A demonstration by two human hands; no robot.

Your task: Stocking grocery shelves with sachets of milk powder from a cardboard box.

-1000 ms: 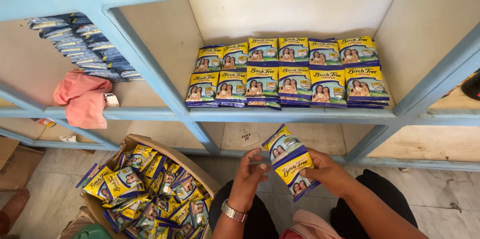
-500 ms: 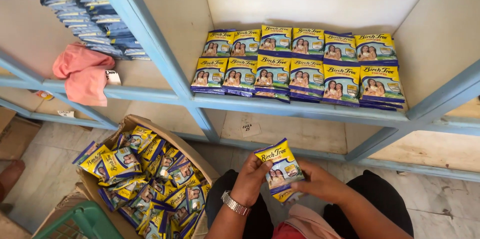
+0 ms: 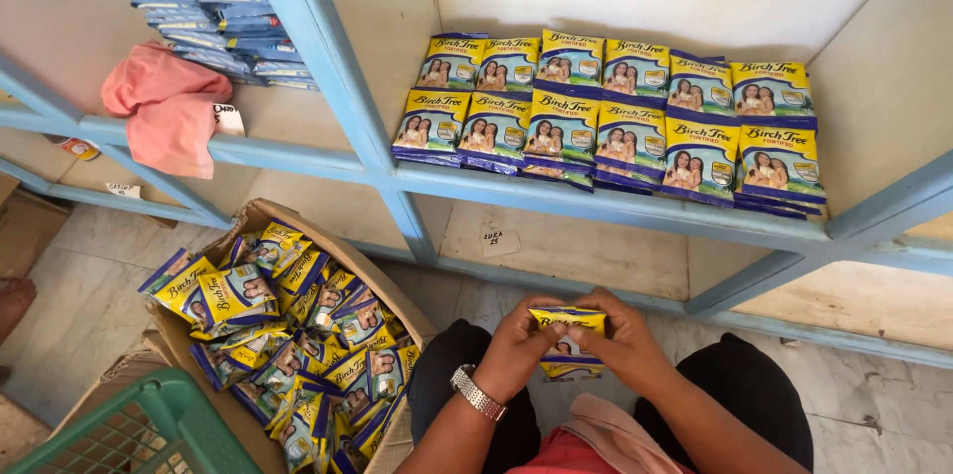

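My left hand (image 3: 518,344) and my right hand (image 3: 623,339) both grip a small stack of yellow-and-blue sachets (image 3: 566,340) low in the middle of the view, above my lap. A metal watch sits on my left wrist. On the blue shelf (image 3: 615,208) ahead, more of the same sachets (image 3: 606,117) lie in two neat overlapping rows. To my left an open cardboard box (image 3: 266,216) holds a loose heap of the same sachets (image 3: 288,335).
A pink cloth (image 3: 164,102) hangs over the left shelf edge, below a stack of blue packets (image 3: 199,7). A green plastic crate (image 3: 139,434) stands at the bottom left. The shelf's blue upright (image 3: 328,57) divides the compartments. Small paper labels lie on the lower shelf.
The sachets in my hands have come down and closer to my lap, turned flatter. My view has shifted nearer to the shelf and box.
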